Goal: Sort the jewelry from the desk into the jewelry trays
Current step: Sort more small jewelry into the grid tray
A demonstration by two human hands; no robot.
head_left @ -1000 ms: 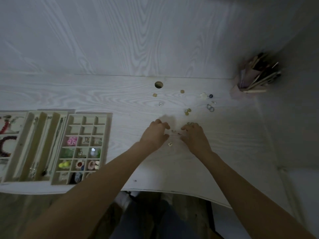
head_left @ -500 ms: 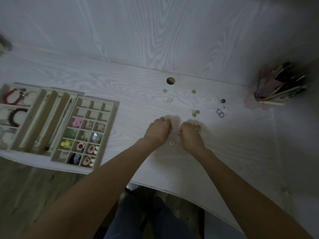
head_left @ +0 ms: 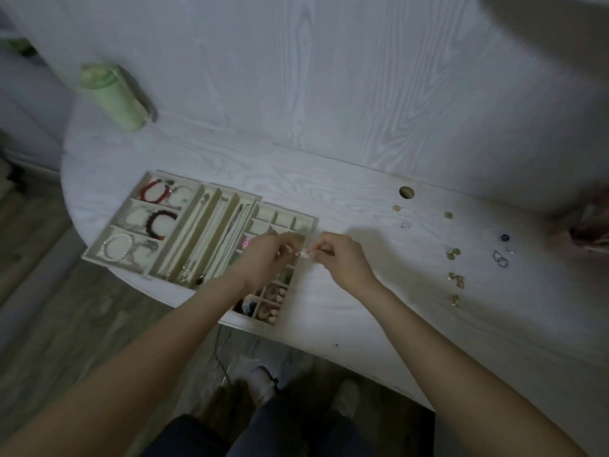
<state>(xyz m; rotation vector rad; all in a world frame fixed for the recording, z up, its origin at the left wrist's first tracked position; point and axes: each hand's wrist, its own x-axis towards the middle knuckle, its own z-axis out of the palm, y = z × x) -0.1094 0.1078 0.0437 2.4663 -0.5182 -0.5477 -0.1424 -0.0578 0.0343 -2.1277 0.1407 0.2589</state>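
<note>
Both hands meet over the right edge of the grid tray (head_left: 282,220), the small-compartment tray lying on the white table (head_left: 329,186). The left hand (head_left: 268,258) and the right hand (head_left: 342,258) each have a tight fingertip grip on one tiny pale piece of jewelry (head_left: 304,254), pinched between them just above the tray's right rim; what kind of piece it is cannot be told. Left of the grid tray, touching it, lies the bracelet tray (head_left: 138,222) with a red bracelet (head_left: 152,192), a dark one and a pearl one in its sections. Well to the right of the grid tray, loose earrings (head_left: 456,280) and small rings (head_left: 500,258) are scattered on the table. A green bottle (head_left: 112,97) stands far behind the bracelet tray.
</note>
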